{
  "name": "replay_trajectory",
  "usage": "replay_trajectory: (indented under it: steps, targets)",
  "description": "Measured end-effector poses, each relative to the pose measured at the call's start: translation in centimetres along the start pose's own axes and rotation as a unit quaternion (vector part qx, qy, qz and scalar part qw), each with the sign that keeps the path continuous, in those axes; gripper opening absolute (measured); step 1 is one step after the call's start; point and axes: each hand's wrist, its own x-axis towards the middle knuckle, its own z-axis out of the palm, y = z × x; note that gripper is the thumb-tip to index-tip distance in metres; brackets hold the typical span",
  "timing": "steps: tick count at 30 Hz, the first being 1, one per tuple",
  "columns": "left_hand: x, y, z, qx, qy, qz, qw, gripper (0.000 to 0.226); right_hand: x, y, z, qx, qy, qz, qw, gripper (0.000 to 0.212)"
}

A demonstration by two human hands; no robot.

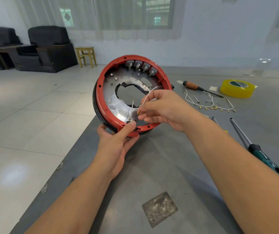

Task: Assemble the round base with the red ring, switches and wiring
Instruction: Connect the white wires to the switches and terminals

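Note:
The round base [113, 92] is tilted up above the grey table, its red ring [100, 85] facing me and a silver plate with a ragged central hole inside. Several grey switches [141, 65] sit along the ring's upper inner edge. My left hand [118, 141] grips the ring's bottom edge, thumb pressed near a small terminal there. My right hand [162, 107] pinches a white wire [148, 95] with a brass connector at its tip, held just inside the ring's lower right.
On the table [152, 166] to the right lie loose white wires with brass terminals [209, 103], an orange-handled screwdriver [196, 86], a yellow tape roll [237, 88], a green-handled screwdriver [260, 156] and a metal plate [160, 208]. The table's left edge drops to a tiled floor.

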Motion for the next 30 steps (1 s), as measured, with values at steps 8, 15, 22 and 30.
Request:
replay_trajectory:
  steps: [8,15,22,30]
  targets:
    - [-0.01,-0.17,-0.18,0.020,-0.004,0.005,1.000,0.081,0.49,0.26,0.21,-0.057,0.048,-0.008,0.997,0.018]
    - [-0.13,-0.26,-0.17,0.034,-0.008,0.013,0.999,0.075,0.57,0.32,0.21,-0.082,0.059,-0.018,0.995,0.018]
    - [-0.37,-0.03,0.07,0.024,-0.025,0.011,0.999,0.103,0.59,0.37,0.25,-0.108,0.059,-0.022,0.992,0.019]
    - [-0.40,0.04,0.08,0.037,-0.032,0.008,0.999,0.107,0.40,0.34,0.66,-0.138,0.051,-0.018,0.989,0.020]
